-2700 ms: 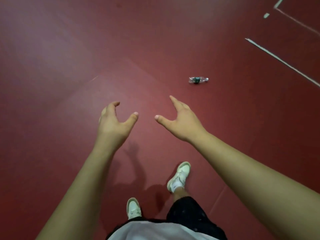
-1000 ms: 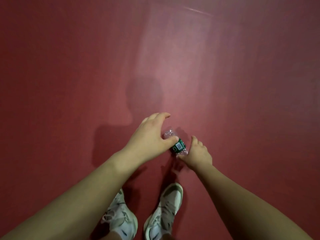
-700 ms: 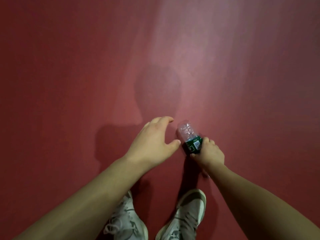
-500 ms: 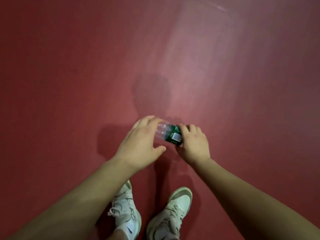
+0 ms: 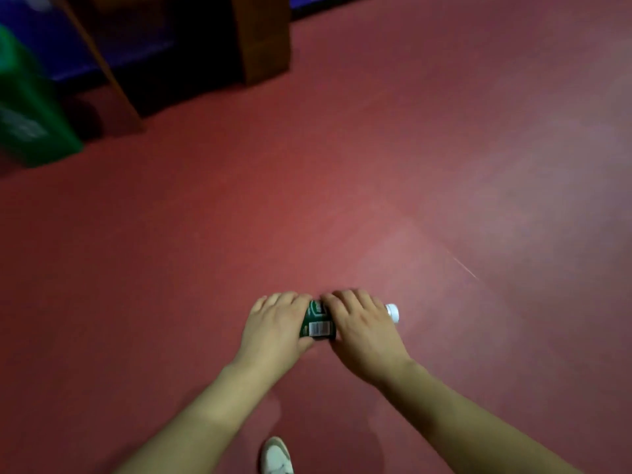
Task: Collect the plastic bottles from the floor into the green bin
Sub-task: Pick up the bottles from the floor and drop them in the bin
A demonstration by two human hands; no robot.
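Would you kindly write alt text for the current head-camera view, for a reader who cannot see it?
A person's left hand and right hand grip a green-labelled plastic bottle held sideways over a red floor, white cap pointing right. A blurred green bin stands upper left beside wooden furniture.

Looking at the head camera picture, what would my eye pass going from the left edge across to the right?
green bin → slanted wooden leg → left hand → plastic bottle → right hand → white cap
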